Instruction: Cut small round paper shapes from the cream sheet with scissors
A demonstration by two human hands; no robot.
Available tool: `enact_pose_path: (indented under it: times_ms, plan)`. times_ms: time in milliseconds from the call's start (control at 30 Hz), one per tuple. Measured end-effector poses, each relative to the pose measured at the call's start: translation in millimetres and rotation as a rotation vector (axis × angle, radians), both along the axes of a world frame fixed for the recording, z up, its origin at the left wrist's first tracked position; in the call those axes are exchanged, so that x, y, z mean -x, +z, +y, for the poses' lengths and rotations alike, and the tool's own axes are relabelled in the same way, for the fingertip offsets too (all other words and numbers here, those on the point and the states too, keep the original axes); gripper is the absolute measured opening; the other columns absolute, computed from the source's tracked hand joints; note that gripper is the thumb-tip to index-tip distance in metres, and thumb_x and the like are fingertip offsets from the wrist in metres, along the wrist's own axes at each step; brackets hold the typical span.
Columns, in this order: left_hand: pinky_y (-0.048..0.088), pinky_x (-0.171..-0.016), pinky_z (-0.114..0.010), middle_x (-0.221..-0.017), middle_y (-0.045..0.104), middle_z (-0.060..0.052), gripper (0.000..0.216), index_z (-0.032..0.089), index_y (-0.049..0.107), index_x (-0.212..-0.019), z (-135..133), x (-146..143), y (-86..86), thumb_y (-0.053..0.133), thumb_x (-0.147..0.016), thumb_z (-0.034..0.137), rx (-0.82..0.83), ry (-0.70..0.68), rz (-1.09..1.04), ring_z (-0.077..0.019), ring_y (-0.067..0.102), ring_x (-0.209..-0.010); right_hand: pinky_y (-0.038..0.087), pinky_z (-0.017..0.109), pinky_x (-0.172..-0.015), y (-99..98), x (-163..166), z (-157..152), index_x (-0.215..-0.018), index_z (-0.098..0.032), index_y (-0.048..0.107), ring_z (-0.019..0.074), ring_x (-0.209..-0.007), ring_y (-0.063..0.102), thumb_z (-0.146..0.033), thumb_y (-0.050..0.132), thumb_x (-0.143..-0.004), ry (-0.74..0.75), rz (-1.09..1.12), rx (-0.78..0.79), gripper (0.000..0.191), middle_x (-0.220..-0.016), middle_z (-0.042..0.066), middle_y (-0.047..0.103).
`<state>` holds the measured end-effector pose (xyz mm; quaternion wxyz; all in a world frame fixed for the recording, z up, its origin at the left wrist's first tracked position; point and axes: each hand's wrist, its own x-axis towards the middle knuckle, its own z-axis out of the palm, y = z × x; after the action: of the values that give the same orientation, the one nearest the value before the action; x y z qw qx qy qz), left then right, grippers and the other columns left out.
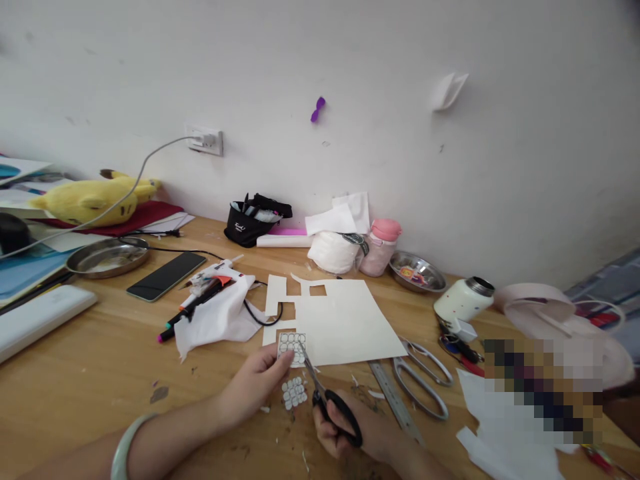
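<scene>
My left hand (256, 385) pinches a small white sheet printed with rows of circles (291, 347) just above the wooden table (75, 373). My right hand (350, 427) is closed round the black handles of small scissors (325, 393), whose blades reach up to the sheet's right edge. A smaller cut piece with circles (294, 392) lies on the table between my hands. Behind them lies a large cream card (345, 320) with square notches cut from its left side. A pale green bangle (125, 447) circles my left wrist.
Large steel scissors (425, 377) and a metal ruler (393, 393) lie right of my hands. White cloth (220, 317), markers, a glue gun, phone (165, 275), steel dishes, a pink bottle (380, 248), a white flask (463, 300), a black pouch and a yellow plush toy (95, 199) crowd the back.
</scene>
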<state>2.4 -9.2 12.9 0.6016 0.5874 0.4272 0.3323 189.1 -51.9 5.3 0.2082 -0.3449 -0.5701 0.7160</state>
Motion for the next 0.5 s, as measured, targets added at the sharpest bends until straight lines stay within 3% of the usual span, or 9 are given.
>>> enact_pose_path:
  times_ms: [500]
  plan:
    - [0.015, -0.043, -0.020, -0.049, 0.028, 0.009, 0.045, 0.018, 0.039, -0.060, 0, 0, 2.7, 0.054, -0.066, 0.060, 0.129, 0.018, -0.099, -0.0068, 0.020, -0.046, 0.021, 0.019, -0.041, 10.9, 4, 0, -0.055, -0.016, 0.037, 0.0038, -0.039, 0.032, -0.080, 0.046, -0.054, -0.043, -0.062, 0.068, 0.065, -0.044, -0.004, 0.039]
